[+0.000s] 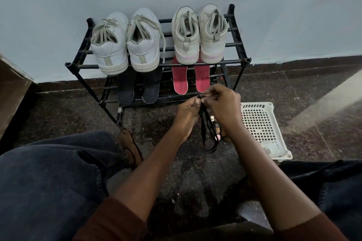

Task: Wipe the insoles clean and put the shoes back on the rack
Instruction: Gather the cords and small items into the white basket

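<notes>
Head view: basket (256, 105), perhaps cloth (271, 148) inside

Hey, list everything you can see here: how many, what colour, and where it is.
shoe rack: one, black, against the wall
white sneakers: two, white, top tier, left
high-top sneakers: two, off-white with pinkish soles, top tier, right
dark insoles: two, black, lower tier, left
pink insoles: two, pink, lower tier, right
basket: one, white, on the floor right of the rack
black lace: strand count unclear, black, hanging from both hands
left hand: one, pinches the lace's top
right hand: one, pinches the lace's top
</notes>
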Tool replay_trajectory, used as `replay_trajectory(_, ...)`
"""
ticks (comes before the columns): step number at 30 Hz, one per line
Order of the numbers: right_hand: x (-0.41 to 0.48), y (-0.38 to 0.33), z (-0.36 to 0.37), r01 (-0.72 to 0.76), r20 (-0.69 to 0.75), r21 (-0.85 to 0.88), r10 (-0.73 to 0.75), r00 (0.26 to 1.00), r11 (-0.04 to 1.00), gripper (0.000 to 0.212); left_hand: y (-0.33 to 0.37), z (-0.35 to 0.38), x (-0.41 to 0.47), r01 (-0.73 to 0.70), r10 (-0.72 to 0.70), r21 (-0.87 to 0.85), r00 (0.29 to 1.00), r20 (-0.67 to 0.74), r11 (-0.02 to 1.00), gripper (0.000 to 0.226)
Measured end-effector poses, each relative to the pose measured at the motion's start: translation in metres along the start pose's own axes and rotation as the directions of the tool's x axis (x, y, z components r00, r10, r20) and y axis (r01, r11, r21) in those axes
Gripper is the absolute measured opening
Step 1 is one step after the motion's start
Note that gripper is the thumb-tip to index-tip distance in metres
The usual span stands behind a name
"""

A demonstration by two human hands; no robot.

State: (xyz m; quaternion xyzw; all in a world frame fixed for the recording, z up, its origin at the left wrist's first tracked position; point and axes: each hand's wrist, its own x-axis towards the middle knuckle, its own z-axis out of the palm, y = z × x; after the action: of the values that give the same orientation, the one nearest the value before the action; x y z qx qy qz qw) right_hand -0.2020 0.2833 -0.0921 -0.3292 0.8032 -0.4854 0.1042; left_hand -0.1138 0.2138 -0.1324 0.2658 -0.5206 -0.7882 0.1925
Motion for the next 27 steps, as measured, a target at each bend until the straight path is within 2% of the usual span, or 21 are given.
replay_trajectory(4,-0.001,0.002,0.000,-0.015,-0.060,0.072,0.019,0.998,0.997,0.027,0.007,0.002,-0.001,0.001,0.000,-0.049,1.000,0.024,0.999,0.026)
replay_trajectory(7,0.002,0.008,0.000,-0.075,-0.092,0.019,0.077,0.993,0.997,0.036,0.009,0.003,0.000,-0.003,0.004,-0.055,1.000,0.019,0.998,0.024)
replay_trajectory(9,0.003,0.012,0.000,-0.157,-0.024,0.122,0.161,0.987,0.980,0.034,0.011,0.004,0.002,-0.010,0.010,-0.054,1.000,-0.004,0.998,0.025)
replay_trajectory(12,-0.001,0.015,0.002,-0.246,0.138,0.285,0.214,0.967,0.926,0.020,0.013,0.004,0.005,-0.031,0.022,-0.142,0.998,-0.066,0.989,0.026)
replay_trajectory(14,-0.003,0.017,0.005,-0.273,0.253,0.250,0.209,0.944,0.929,0.016,0.013,0.002,0.007,-0.046,0.026,-0.188,0.994,-0.103,0.981,0.026)
replay_trajectory(17,-0.007,0.019,0.012,-0.296,0.400,0.226,0.189,0.897,0.928,0.022,0.011,0.000,0.008,-0.092,0.069,-0.174,0.989,-0.131,0.980,0.026)
replay_trajectory(20,-0.011,0.021,0.019,-0.309,0.440,0.213,0.191,0.877,0.927,0.027,0.011,0.001,0.008,-0.132,0.124,-0.045,0.981,-0.147,0.990,0.026)
replay_trajectory(23,-0.015,0.022,0.024,-0.285,0.468,0.206,0.162,0.869,0.936,0.018,0.012,-0.002,0.008,-0.133,0.137,0.039,0.979,-0.149,0.990,0.026)
replay_trajectory(25,-0.015,0.023,0.025,-0.268,0.487,0.226,0.129,0.864,0.937,0.009,0.014,-0.004,0.008,-0.106,0.102,-0.017,0.980,-0.172,0.994,0.026)
replay_trajectory(27,-0.014,0.024,0.023,-0.263,0.500,0.255,0.106,0.860,0.930,0.013,0.017,-0.006,0.009,-0.066,0.037,-0.129,0.975,-0.218,0.989,0.026)
